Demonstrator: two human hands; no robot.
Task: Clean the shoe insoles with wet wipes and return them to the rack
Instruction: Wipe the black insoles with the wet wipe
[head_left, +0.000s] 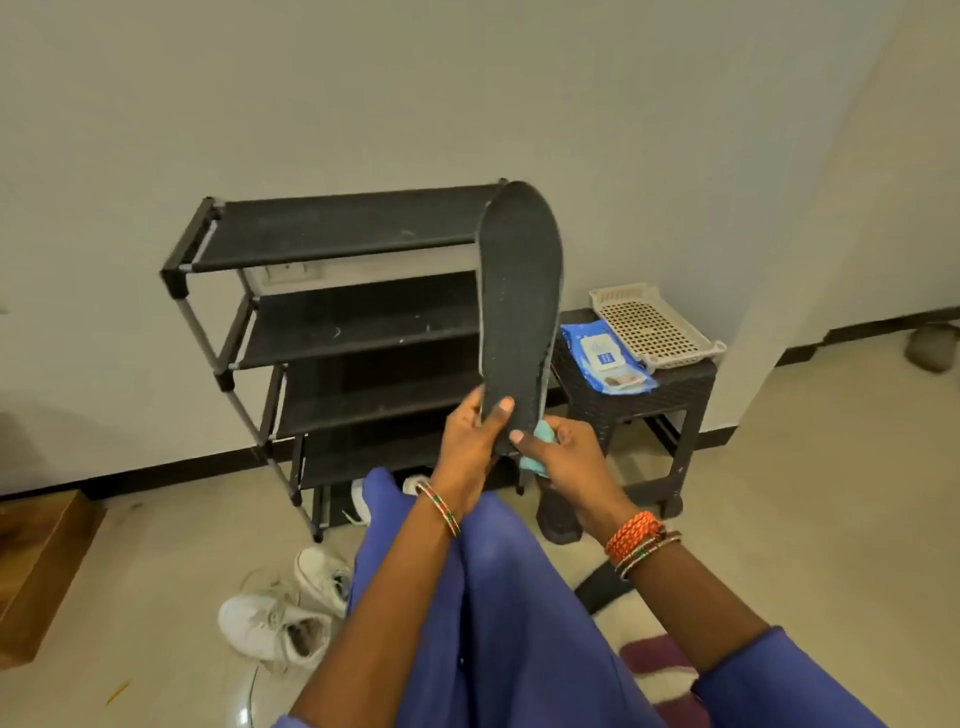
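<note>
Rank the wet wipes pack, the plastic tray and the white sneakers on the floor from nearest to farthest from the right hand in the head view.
From the right hand:
1. Wet wipes pack, on the dark stool, just up and to the right.
2. Plastic tray, farther back on the same stool, beyond the pack.
3. White sneakers, on the floor, low at the left.

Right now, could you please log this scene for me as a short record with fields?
insole: black insole held upright before the shoe rack
left hand: left hand grips its lower end
right hand: right hand pinches its lower end and holds a teal wipe
wipes pack: blue pack on dark stool, beside beige tray
floor: white sneakers
</note>
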